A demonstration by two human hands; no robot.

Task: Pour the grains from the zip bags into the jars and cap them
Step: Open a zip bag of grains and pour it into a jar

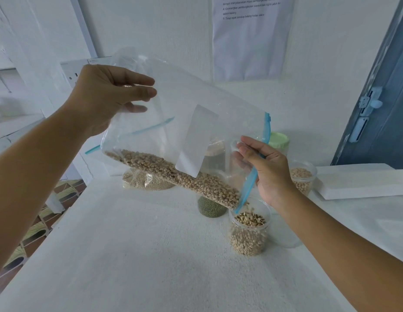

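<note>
A clear zip bag (184, 102) with a blue zip strip hangs tilted over the white table (139, 255). My left hand (106, 95) grips its upper bottom end. My right hand (266, 172) pinches its zip mouth low at the right. Pale black-eyed beans (173, 174) lie along the bag's lower edge and spill from the mouth into an uncapped clear jar (249, 230), which is more than half full of them.
Behind the bag stand a jar of green beans (210, 208), a jar with a light green lid (278, 140), an open jar of pale beans (303, 176), and a bag of small pale grains (146, 182). A white slab (365, 181) lies right.
</note>
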